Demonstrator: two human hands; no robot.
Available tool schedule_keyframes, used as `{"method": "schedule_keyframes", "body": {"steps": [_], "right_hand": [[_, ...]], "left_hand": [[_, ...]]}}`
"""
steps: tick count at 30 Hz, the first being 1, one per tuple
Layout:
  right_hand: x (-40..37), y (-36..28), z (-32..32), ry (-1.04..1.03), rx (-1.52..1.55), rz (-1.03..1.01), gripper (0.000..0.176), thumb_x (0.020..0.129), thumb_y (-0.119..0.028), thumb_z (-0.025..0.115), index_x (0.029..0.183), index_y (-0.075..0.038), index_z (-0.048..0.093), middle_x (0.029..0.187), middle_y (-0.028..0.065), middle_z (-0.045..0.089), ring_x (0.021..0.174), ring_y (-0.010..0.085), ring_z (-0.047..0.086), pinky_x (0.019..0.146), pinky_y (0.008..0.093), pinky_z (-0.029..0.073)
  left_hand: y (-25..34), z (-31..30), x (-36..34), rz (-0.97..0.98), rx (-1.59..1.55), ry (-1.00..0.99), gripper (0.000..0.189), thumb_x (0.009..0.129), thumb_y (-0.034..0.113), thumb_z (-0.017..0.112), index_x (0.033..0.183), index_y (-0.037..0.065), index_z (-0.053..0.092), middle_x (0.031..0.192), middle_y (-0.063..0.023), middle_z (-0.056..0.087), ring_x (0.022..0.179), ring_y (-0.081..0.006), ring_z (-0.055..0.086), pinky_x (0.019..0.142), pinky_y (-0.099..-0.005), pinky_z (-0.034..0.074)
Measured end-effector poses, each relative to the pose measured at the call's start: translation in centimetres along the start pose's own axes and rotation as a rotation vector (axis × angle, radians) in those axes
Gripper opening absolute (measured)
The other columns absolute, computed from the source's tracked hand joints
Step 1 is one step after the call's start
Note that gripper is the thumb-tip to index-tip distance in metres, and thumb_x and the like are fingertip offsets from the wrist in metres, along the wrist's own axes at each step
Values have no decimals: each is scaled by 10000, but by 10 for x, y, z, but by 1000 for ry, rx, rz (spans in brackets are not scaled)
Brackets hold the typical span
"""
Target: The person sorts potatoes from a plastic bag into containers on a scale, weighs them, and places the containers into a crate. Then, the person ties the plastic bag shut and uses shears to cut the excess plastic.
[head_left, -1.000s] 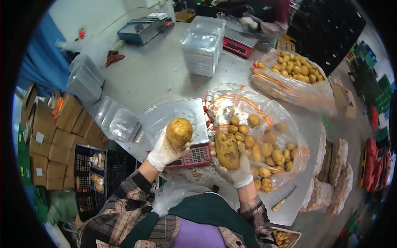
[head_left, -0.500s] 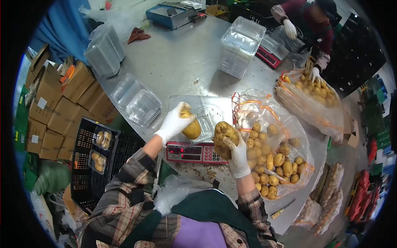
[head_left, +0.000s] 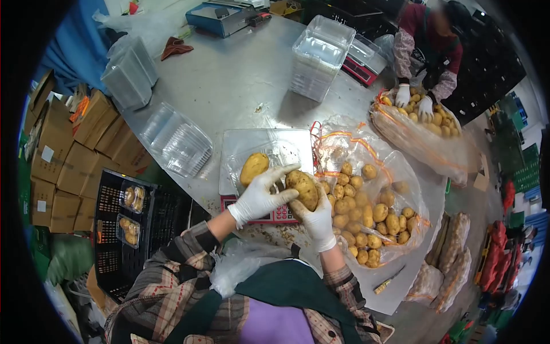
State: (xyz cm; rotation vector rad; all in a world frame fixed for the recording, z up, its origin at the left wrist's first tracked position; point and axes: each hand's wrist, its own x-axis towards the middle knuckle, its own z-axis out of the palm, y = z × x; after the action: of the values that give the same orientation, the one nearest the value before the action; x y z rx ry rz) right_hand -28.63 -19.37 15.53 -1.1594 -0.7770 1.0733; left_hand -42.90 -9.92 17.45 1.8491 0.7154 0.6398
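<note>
My right hand (head_left: 319, 223), in a white glove, is closed around a large potato (head_left: 302, 188) in front of the scale. A darker potato shape shows partly under it, between the hands. From the left, my gloved left hand (head_left: 259, 200) reaches across with thumb and fingers at the sides of the large potato, gripping it. Another potato (head_left: 254, 167) lies in a clear plastic tray (head_left: 279, 150) on the scale platform (head_left: 229, 146). My forearms and hands partly cover the red scale panel (head_left: 281, 214). To the right, an open clear bag (head_left: 411, 198) holds several potatoes (head_left: 380, 212).
Stacked clear containers (head_left: 321, 57) stand at the back, with more trays (head_left: 175, 140) at left. A black crate (head_left: 109, 261) holds packed potatoes. Across the table, a co-worker's gloved hands (head_left: 425, 109) are in another potato bag (head_left: 418, 143). A knife (head_left: 389, 280) lies near the edge.
My left hand has let go of the potato now in the tray and moved right to the one in my right hand. The co-worker's hands are now both at their bag.
</note>
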Motion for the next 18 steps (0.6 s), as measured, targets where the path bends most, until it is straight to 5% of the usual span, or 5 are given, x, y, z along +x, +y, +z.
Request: {"method": "schedule_keyframes", "body": {"steps": [1,4,7,15,18], "right_hand": [[-1,2,-1,-16,-40,-15,665,749,-27,741,1326,27,415,1201,116,570,1070,175,572,942,305,465],[-7,4,-4,1,23,-2,659,755,-40,732,1327,31,412,1199,114,574,1084,177,567,947,308,465],[-14,-5,-14,4,10,71,693,752,-63,750,1342,32,400,1244,122,550,1125,175,545,977,312,440],[-35,-11,-40,124,-98,59,679,755,-38,731,1346,24,401,1246,135,551,1132,181,544,982,315,435],[-40,-12,-42,157,-112,59,684,749,-28,733,1346,21,404,1240,136,556,1127,184,547,982,314,434]], "left_hand": [[-6,8,1,65,-53,65,536,838,258,700,1310,67,532,1220,-155,570,1146,-236,531,983,-339,407],[-7,9,6,65,-198,49,471,854,225,693,1277,62,564,1058,-109,630,964,-173,602,852,-285,474],[18,-4,10,-325,-384,-203,411,911,153,625,1303,56,547,925,3,616,764,-55,553,718,-224,484],[0,28,22,-165,-477,-347,405,919,101,582,1319,61,534,778,2,608,678,-58,573,709,-217,488],[3,49,23,113,-257,-157,350,934,123,566,1279,65,566,798,-6,626,646,-56,560,692,-215,488]]}}
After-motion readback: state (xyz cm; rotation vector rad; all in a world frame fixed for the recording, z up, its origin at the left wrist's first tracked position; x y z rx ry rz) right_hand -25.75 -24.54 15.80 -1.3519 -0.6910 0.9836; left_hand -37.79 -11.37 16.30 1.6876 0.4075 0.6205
